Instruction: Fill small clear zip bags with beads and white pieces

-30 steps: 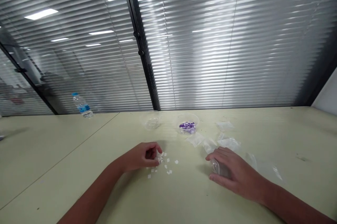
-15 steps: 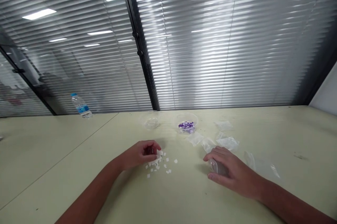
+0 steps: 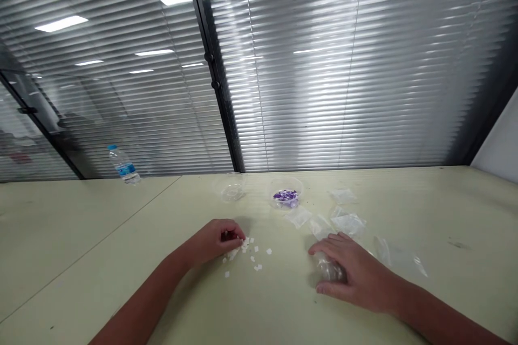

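Small white square pieces (image 3: pixel 245 245) lie in a loose pile near the middle of the table, with several scattered to its right. My left hand (image 3: pixel 222 238) is over the pile's left side, thumb and fingers closed together at the pieces; what is between the fingertips is too small to make out. On the right, my right hand (image 3: pixel 343 266) is wrapped round a clear plastic container (image 3: pixel 329 268) resting at the table, its far side hidden by the palm.
A clear bowl (image 3: pixel 286 199) holds purple and white bits. Left of it stands another clear bowl (image 3: pixel 232 192). Clear plastic bags (image 3: pixel 348 222) lie beyond and right of my right hand. A water bottle (image 3: pixel 124 167) stands at the back left, by the blinds.
My left thumb and fingertips have drawn closer together at the pile. My right hand and the clear container have tilted and shifted slightly left and toward me.
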